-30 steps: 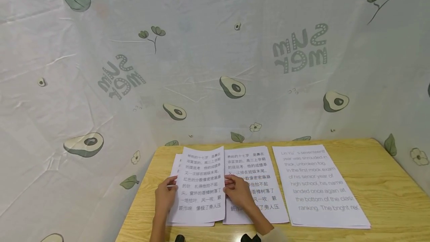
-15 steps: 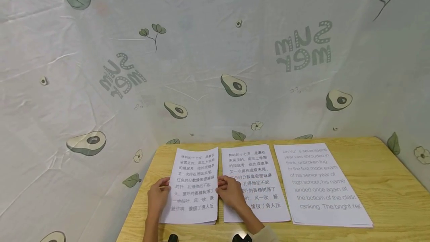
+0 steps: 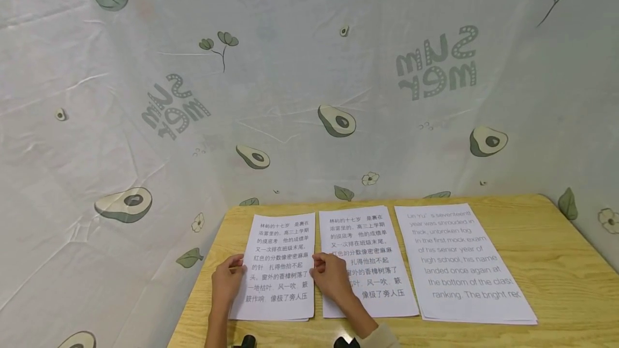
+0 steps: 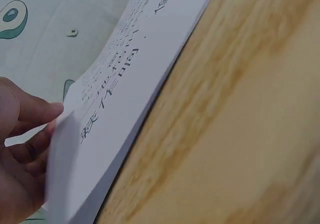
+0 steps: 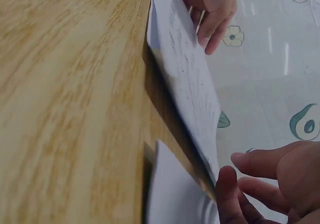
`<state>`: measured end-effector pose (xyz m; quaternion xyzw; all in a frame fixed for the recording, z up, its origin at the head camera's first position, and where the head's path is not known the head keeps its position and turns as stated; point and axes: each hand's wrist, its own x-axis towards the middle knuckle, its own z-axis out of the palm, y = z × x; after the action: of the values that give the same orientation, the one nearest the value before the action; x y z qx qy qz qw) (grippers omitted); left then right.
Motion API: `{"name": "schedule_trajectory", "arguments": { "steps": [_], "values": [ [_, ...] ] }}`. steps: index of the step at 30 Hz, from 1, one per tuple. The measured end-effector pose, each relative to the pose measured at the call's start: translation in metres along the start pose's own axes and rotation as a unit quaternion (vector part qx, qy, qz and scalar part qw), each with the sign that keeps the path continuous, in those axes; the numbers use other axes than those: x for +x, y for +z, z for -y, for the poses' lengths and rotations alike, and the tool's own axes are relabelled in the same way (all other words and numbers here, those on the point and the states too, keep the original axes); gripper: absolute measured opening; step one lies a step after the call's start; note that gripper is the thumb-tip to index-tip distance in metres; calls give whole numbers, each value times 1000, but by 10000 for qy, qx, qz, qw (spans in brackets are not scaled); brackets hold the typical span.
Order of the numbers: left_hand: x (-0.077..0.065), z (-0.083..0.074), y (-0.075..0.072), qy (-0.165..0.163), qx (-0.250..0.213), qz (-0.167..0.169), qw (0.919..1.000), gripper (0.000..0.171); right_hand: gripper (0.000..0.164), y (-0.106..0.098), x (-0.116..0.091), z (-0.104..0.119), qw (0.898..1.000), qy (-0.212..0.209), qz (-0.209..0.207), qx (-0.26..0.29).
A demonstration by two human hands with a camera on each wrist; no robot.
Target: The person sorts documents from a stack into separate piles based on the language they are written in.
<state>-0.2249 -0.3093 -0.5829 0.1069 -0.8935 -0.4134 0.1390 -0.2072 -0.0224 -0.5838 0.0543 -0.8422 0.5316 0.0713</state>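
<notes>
The left stack of paper (image 3: 280, 305), printed with Chinese characters, lies on the wooden table. My left hand (image 3: 226, 281) is at its left edge; in the left wrist view, the thumb (image 4: 54, 112) meets the sheet's margin with the other fingers partly hidden behind it. Opposite, my right hand (image 3: 332, 278) has its fingertips right at the stack's right edge. Its thumb and forefinger stand apart in the right wrist view, no paper between them. The same hand overlaps the middle stack of paper (image 3: 372, 307), which bears the same text.
A third stack of paper (image 3: 474, 310) with English text lies to the right, its lower sheets slightly askew. Bare wooden table (image 3: 570, 283) extends beyond it. Behind hangs a pale curtain (image 3: 290, 69) printed with avocados. Dark objects (image 3: 345, 342) show at the bottom edge.
Both hands have carried the upper sheet leftward and down onto the sheets beneath, so the left stack now lines up. In the last half second the hands have barely moved.
</notes>
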Motion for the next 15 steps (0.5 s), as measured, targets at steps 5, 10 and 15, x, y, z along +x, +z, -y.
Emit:
{"name": "schedule_trajectory", "arguments": {
  "steps": [5,10,15],
  "values": [
    [-5,-10,-2,179,454,-152,9987,35,29,-11,-4,4,9994,-209,-186,-198],
    [-12,-26,3,227,291,-155,9992,35,29,-28,-7,-1,9998,23,-177,-72],
    [-21,-43,21,307,86,-12,9995,35,27,-49,-9,-11,9988,411,-251,-85]
  ]
}}
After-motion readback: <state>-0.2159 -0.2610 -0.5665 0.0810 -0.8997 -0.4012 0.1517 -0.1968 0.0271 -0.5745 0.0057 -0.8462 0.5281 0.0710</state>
